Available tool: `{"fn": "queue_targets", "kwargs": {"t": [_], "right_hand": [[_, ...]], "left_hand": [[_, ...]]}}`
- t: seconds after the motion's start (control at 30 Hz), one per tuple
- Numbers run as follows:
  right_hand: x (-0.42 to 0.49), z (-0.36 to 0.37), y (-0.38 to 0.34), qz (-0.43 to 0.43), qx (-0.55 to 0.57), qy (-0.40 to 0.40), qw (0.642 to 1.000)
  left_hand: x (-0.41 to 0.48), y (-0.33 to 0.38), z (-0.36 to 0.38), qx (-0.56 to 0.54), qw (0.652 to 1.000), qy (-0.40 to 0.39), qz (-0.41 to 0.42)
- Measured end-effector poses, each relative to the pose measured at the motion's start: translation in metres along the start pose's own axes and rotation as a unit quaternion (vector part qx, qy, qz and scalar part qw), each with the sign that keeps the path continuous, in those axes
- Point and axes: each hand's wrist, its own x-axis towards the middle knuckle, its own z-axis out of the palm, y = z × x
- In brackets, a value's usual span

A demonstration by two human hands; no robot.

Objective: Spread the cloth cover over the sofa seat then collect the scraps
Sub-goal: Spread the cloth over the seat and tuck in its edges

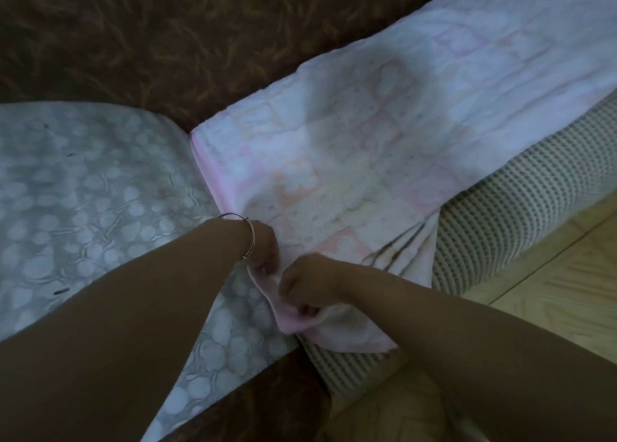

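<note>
Nearest me, my right hand (305, 289) and, just beyond it, my left hand (263, 249) each curl tight on the near corner of the pink cloth cover (384, 114). Its long axis runs up and right along the sofa seat (500, 224), away from both hands.

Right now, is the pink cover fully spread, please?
Not fully: the pink cover lies mostly flat, its near corner bunched in the left hand and right hand.

Grey pebble-patterned cloth (83, 191) lies flat at left, lightly creased. Pale tiled floor (551, 291) with visible joints occupies the lower right.
</note>
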Motion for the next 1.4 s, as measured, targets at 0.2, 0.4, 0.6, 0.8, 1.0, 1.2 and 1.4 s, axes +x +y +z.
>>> {"fn": "queue_targets", "kwargs": {"t": [0.2,0.4,0.6,0.8,1.0,1.2,1.4], "right_hand": [[-0.046,-0.055,0.075,0.099,-0.095,0.363,0.922],[-0.096,-0.083,0.158,0.146,-0.185,0.351,0.906],[-0.103,-0.092,0.192,0.084,-0.216,0.393,0.89],[-0.097,-0.113,0.201,-0.005,-0.288,0.355,0.89],[-0.087,-0.128,0.196,-0.022,-0.385,0.301,0.872],[-0.091,-0.134,0.166,0.013,-0.418,0.123,0.9],[-0.099,-0.102,0.168,0.094,-0.334,-0.076,0.935]], "left_hand": [[-0.009,0.062,-0.029,-0.226,0.947,0.216,0.07],[-0.004,0.157,-0.049,-0.359,0.904,0.193,0.129],[0.02,0.198,-0.023,-0.195,0.933,0.3,-0.037],[0.024,0.193,-0.021,-0.241,0.912,0.322,-0.08],[0.019,0.191,-0.035,-0.296,0.921,0.254,-0.008],[0.018,0.204,-0.028,-0.26,0.958,0.124,0.016],[0.017,0.219,0.008,-0.191,0.981,0.0,0.04]]}}
